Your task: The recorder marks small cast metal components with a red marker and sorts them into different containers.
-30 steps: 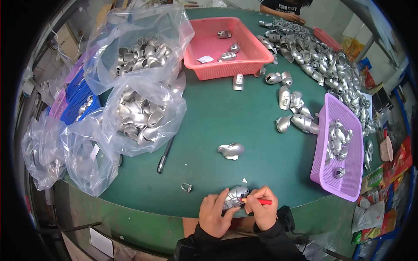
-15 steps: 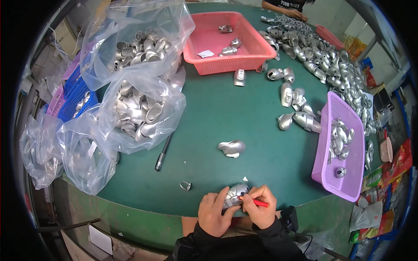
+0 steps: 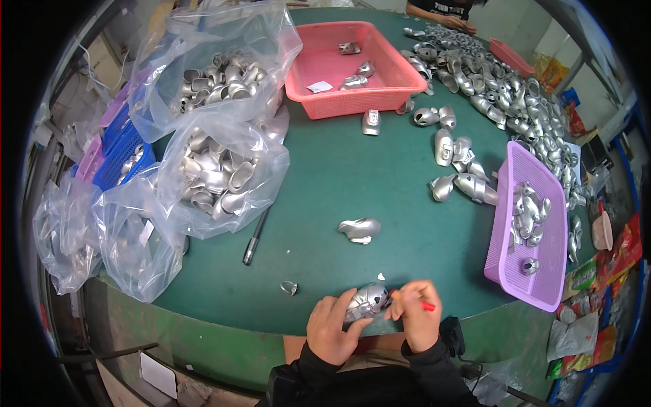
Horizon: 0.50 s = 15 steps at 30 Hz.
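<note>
My left hand [image 3: 331, 330] is closed around a silver curved shell part [image 3: 366, 303] at the table's near edge. Just right of that part, my right hand [image 3: 417, 314] is closed on a slim red-handled tool [image 3: 428, 306]; its tip is too blurred to make out. A small white scrap [image 3: 381, 276] lies just beyond the held part. To the left of my hands is a small silver ring-shaped piece [image 3: 289, 287]. Farther off, another silver shell part [image 3: 359, 230] rests alone on the green table [image 3: 319, 176].
Clear plastic bags [image 3: 224, 169] of silver parts stand at the left, with a black pen [image 3: 251, 249] beside them. A pink basket [image 3: 359, 102] sits at the back and a purple basket [image 3: 500, 264] at the right. Loose silver parts [image 3: 522, 115] heap behind it; another person's hand [image 3: 464, 26] is beyond.
My right hand has drawn back to the right with the red-handled tool, away from the silver part's surface. My left hand keeps its hold, with the part shifted slightly.
</note>
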Each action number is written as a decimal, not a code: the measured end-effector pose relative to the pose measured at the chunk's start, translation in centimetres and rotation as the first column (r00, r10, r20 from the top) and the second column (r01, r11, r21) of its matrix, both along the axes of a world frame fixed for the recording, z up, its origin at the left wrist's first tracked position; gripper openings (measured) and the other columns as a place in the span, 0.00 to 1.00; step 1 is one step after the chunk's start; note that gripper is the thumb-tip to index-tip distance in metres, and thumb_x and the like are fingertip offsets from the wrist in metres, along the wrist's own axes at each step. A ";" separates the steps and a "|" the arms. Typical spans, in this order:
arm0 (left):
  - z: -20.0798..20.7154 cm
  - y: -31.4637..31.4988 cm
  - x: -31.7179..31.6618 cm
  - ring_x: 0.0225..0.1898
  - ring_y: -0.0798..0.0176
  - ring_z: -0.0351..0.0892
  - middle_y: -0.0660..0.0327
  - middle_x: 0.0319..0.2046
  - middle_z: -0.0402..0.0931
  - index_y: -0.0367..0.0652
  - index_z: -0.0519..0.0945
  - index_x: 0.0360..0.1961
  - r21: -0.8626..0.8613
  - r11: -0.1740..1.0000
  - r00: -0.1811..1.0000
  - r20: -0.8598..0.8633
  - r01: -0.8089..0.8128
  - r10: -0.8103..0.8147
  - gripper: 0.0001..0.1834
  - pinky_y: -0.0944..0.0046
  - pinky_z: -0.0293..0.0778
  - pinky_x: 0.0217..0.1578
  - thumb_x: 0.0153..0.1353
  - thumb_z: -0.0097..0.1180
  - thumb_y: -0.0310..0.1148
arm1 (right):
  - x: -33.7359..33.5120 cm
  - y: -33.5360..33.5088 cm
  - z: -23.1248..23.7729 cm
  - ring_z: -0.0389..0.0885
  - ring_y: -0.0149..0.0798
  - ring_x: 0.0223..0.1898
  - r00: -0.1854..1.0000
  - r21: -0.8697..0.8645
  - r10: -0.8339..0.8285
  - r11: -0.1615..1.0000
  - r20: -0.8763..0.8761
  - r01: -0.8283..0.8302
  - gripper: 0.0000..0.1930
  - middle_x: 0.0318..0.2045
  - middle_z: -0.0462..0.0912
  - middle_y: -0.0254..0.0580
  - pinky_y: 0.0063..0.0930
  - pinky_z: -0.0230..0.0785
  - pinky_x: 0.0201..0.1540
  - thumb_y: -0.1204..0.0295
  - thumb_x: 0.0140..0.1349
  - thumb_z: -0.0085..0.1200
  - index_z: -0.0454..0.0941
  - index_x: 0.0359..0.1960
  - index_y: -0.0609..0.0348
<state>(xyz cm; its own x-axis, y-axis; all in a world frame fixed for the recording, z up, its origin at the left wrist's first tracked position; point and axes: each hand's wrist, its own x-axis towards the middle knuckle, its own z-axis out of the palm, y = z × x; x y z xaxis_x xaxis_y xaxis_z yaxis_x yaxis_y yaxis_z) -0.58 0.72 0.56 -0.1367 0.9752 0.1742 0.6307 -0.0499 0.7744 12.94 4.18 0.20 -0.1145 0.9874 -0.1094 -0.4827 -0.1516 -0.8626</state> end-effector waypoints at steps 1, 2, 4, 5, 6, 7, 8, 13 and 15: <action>0.1 0.1 0.0 0.26 0.55 0.66 0.56 0.24 0.66 0.37 0.70 0.37 -0.001 1.000 1.000 0.010 0.010 -0.010 0.25 0.64 0.63 0.28 0.33 0.61 0.32 | 0.1 0.0 0.2 0.68 0.27 0.20 1.000 0.001 0.001 1.000 -0.002 -0.001 0.03 0.21 0.72 0.39 0.18 0.63 0.24 0.78 0.55 0.38 0.63 0.31 0.63; 0.1 0.2 0.0 0.26 0.55 0.66 0.56 0.24 0.67 0.37 0.70 0.37 -0.002 1.000 1.000 0.021 0.020 -0.020 0.25 0.64 0.63 0.28 0.33 0.61 0.33 | 0.3 0.2 0.5 0.69 0.27 0.21 0.995 0.029 -0.046 0.999 0.084 0.044 0.05 0.23 0.72 0.41 0.19 0.63 0.26 0.76 0.56 0.37 0.63 0.33 0.63; 0.2 0.2 -0.2 0.26 0.56 0.67 0.56 0.25 0.67 0.37 0.70 0.37 0.011 1.000 1.000 0.019 0.024 -0.024 0.25 0.65 0.64 0.27 0.33 0.61 0.33 | 0.4 0.4 0.6 0.70 0.29 0.25 0.949 0.122 -0.096 0.991 0.301 0.061 0.10 0.26 0.73 0.43 0.20 0.64 0.31 0.71 0.59 0.34 0.62 0.39 0.62; 0.3 0.2 -0.2 0.26 0.56 0.68 0.56 0.25 0.67 0.37 0.70 0.37 0.024 0.999 0.999 0.020 0.028 -0.029 0.25 0.65 0.65 0.27 0.33 0.61 0.32 | 0.2 0.5 0.7 0.71 0.31 0.28 0.892 0.213 -0.111 0.977 0.438 0.017 0.10 0.30 0.74 0.44 0.19 0.64 0.31 0.72 0.58 0.35 0.62 0.40 0.62; 0.2 0.2 -0.3 0.26 0.56 0.68 0.56 0.25 0.67 0.37 0.70 0.37 0.027 0.999 0.999 0.020 0.028 -0.028 0.25 0.65 0.65 0.27 0.33 0.61 0.32 | -0.2 0.4 1.0 0.72 0.31 0.31 0.877 0.170 -0.094 0.985 0.472 0.014 0.10 0.32 0.74 0.44 0.19 0.64 0.32 0.73 0.57 0.37 0.62 0.40 0.63; 0.2 0.2 -0.4 0.26 0.58 0.69 0.56 0.25 0.68 0.38 0.70 0.37 0.016 0.999 0.996 0.077 0.033 -0.034 0.25 0.67 0.65 0.27 0.34 0.61 0.32 | -0.5 0.3 1.4 0.72 0.32 0.33 0.860 0.127 -0.076 0.992 0.504 0.013 0.11 0.33 0.74 0.44 0.19 0.64 0.33 0.74 0.56 0.39 0.62 0.41 0.63; 0.2 0.2 -0.5 0.25 0.60 0.69 0.57 0.25 0.68 0.38 0.70 0.37 0.005 0.999 0.990 0.135 0.039 -0.039 0.24 0.68 0.66 0.26 0.34 0.62 0.31 | -0.4 0.2 1.3 0.72 0.32 0.33 0.861 0.131 -0.076 0.991 0.503 0.012 0.11 0.33 0.74 0.44 0.19 0.64 0.33 0.74 0.56 0.39 0.62 0.41 0.63; 0.6 0.1 -1.2 0.24 0.65 0.69 0.58 0.25 0.69 0.39 0.71 0.38 -0.102 0.989 0.959 0.270 0.110 -0.079 0.23 0.71 0.66 0.26 0.35 0.61 0.28 | 0.1 0.0 1.4 0.72 0.29 0.36 0.768 0.113 0.047 0.982 0.639 -0.153 0.15 0.35 0.74 0.44 0.18 0.65 0.35 0.78 0.51 0.46 0.62 0.41 0.64; 0.6 0.1 -1.2 0.24 0.66 0.69 0.59 0.25 0.69 0.39 0.71 0.38 -0.117 0.986 0.958 0.273 0.119 -0.083 0.23 0.72 0.65 0.26 0.35 0.61 0.28 | 0.2 -0.1 1.3 0.72 0.30 0.36 0.758 0.119 0.045 0.980 0.650 -0.160 0.15 0.35 0.74 0.44 0.19 0.64 0.36 0.78 0.51 0.45 0.62 0.42 0.64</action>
<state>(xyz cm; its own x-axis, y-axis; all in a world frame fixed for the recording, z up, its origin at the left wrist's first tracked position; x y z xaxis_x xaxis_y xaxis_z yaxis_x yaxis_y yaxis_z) -1.78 0.80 1.16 -0.0601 0.9981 0.0145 0.3973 0.0106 0.9176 13.14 4.10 1.47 -0.1755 0.9837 -0.0387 0.2034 -0.0022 -0.9791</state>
